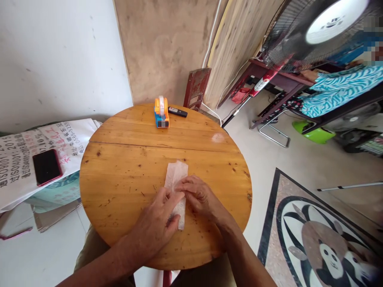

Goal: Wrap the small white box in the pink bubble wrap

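Observation:
A thin, whitish, wrinkled strip of paper or film (177,171) lies lengthwise on the round wooden table (113,171). My left hand (160,219) rests over its lower left part, fingers bent and pressing on the strip. From the right, my right hand (197,194) reaches over its middle, with the fingers close together on the sheet. The fingertips of both hands nearly meet there. Whether anything small is between them is hidden.
An orange and blue tape dispenser (162,113) and a black remote-like object (177,112) stand at the table's far side. A phone (47,167) lies on a white sack (76,137) to the left. A wooden chair (196,88), a fan (299,32) and a seated person (341,89) are beyond.

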`<state>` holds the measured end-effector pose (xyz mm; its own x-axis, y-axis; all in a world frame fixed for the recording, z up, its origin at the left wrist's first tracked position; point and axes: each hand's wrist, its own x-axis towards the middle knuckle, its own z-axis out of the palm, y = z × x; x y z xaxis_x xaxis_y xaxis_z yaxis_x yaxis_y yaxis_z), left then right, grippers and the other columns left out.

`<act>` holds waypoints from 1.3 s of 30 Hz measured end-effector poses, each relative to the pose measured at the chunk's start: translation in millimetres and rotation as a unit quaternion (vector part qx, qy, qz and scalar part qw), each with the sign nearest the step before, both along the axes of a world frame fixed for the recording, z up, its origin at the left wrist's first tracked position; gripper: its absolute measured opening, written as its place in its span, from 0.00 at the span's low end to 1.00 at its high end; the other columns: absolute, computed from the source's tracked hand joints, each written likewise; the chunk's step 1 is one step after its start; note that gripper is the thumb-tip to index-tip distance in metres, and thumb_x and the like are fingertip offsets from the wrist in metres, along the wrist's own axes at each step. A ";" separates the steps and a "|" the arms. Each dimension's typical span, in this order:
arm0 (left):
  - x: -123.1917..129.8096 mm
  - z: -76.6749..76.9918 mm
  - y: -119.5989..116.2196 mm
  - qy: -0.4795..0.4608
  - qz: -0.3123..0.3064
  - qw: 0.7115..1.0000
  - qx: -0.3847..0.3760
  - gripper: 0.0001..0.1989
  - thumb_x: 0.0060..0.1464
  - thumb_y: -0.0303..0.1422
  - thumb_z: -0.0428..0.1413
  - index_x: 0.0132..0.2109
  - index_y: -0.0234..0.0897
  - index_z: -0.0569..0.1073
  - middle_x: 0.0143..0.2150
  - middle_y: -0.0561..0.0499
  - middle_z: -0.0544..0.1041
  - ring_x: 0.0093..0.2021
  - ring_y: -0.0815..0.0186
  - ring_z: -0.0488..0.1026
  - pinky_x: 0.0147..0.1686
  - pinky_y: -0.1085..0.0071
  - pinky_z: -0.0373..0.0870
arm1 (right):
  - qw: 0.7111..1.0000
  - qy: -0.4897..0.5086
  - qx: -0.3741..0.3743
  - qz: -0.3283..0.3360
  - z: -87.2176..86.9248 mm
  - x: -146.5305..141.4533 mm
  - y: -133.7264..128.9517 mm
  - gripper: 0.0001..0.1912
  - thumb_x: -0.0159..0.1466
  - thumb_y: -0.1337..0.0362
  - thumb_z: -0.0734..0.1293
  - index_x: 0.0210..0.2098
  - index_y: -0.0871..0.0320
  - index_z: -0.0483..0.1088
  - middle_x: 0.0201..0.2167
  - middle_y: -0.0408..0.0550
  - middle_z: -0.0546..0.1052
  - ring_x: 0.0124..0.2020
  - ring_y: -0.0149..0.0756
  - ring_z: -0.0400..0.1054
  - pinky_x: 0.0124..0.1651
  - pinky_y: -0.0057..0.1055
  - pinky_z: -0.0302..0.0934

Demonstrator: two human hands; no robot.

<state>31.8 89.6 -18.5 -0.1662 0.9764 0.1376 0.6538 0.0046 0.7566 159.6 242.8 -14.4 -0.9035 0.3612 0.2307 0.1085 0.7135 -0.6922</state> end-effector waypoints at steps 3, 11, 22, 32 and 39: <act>-1.1 2.2 0.4 0.037 -0.009 0.999 -0.008 0.22 0.54 0.24 0.50 0.56 0.43 0.67 0.53 0.43 0.65 0.47 0.58 0.70 0.46 0.60 0.73 | 0.999 -0.014 0.033 0.014 -4.7 -1.7 0.6 0.15 0.67 0.71 0.61 0.41 0.50 0.77 0.40 0.47 0.77 0.43 0.38 0.68 0.49 0.40 0.60; -0.1 -0.2 1.1 0.064 -0.011 0.998 -0.024 0.18 0.54 0.25 0.50 0.52 0.38 0.70 0.63 0.39 0.60 0.52 0.55 0.72 0.52 0.54 0.72 | 0.936 -0.021 -0.220 -0.272 -0.9 9.3 12.1 0.14 0.61 0.55 0.66 0.42 0.57 0.70 0.35 0.49 0.75 0.30 0.35 0.70 0.25 0.29 0.63; -14.8 3.5 9.9 0.019 -0.019 0.999 -0.022 0.33 0.48 0.26 0.54 0.63 0.41 0.61 0.63 0.41 0.64 0.61 0.52 0.63 0.60 0.52 0.64 | 0.911 -0.072 -0.350 -0.207 1.9 -14.0 24.1 0.19 0.58 0.50 0.68 0.39 0.60 0.72 0.19 0.39 0.68 0.18 0.27 0.58 0.19 0.24 0.50; -22.4 -1.4 17.8 -0.030 -0.071 0.996 -0.054 0.42 0.47 0.28 0.54 0.69 0.39 0.50 0.69 0.41 0.57 0.68 0.53 0.56 0.65 0.53 0.58 | 0.912 -0.095 -0.350 -0.194 6.3 -17.6 30.8 0.20 0.56 0.49 0.68 0.38 0.59 0.70 0.18 0.38 0.67 0.17 0.26 0.56 0.19 0.24 0.48; -22.8 -2.8 19.0 -0.038 -0.077 0.995 -0.059 0.44 0.47 0.28 0.55 0.70 0.39 0.49 0.71 0.41 0.54 0.69 0.51 0.53 0.66 0.50 0.56 | 0.924 -0.086 -0.338 -0.156 2.9 -29.0 39.1 0.18 0.55 0.49 0.70 0.30 0.59 0.68 0.20 0.38 0.67 0.20 0.26 0.58 0.23 0.25 0.51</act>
